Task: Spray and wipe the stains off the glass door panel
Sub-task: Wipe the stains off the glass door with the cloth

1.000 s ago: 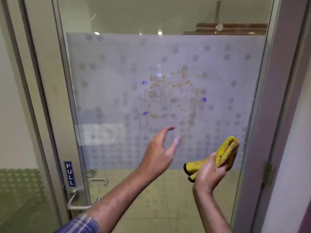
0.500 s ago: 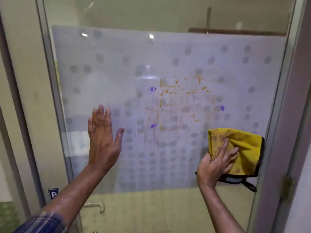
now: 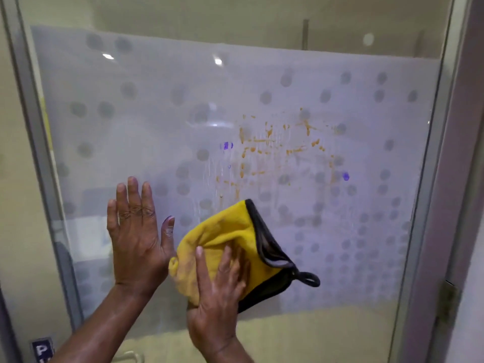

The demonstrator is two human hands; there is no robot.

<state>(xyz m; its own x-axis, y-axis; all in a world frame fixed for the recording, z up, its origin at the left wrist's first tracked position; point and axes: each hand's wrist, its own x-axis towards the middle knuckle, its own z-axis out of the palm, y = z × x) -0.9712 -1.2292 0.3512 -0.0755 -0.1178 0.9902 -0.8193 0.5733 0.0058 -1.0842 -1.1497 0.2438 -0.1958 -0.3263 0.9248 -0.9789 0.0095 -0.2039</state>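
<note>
Both hands are up on the door: the left hand (image 3: 136, 231) lies flat and spread against the frosted glass door panel with its grey dot pattern (image 3: 157, 127), fingers pointing up, holding nothing and apparently bracing the door; the right hand (image 3: 220, 281), just beside it and nearly touching at the thumb side, presses a folded yellow microfibre cloth with a black edge and hanging loop (image 3: 230, 237) onto the glass, its fingers splayed over the fabric rather than closed round it. Largest of what remains is the panel itself, which fills the view between the grey metal frame on the left (image 3: 28, 127) and the door edge on the right. Next comes the scatter of orange splatter stains (image 3: 267, 145), which lies above and to the right of the cloth, spread more widely across than up and down, with faint drip runs below it that look wet, though blur makes that hard to be sure of. Smallest are three purple dabs (image 3: 226, 145) around the splatter. The cloth's top corner sits just under the lowest orange specks, so the right hand is the nearer one, and the coming stroke should travel up and rightward.
</note>
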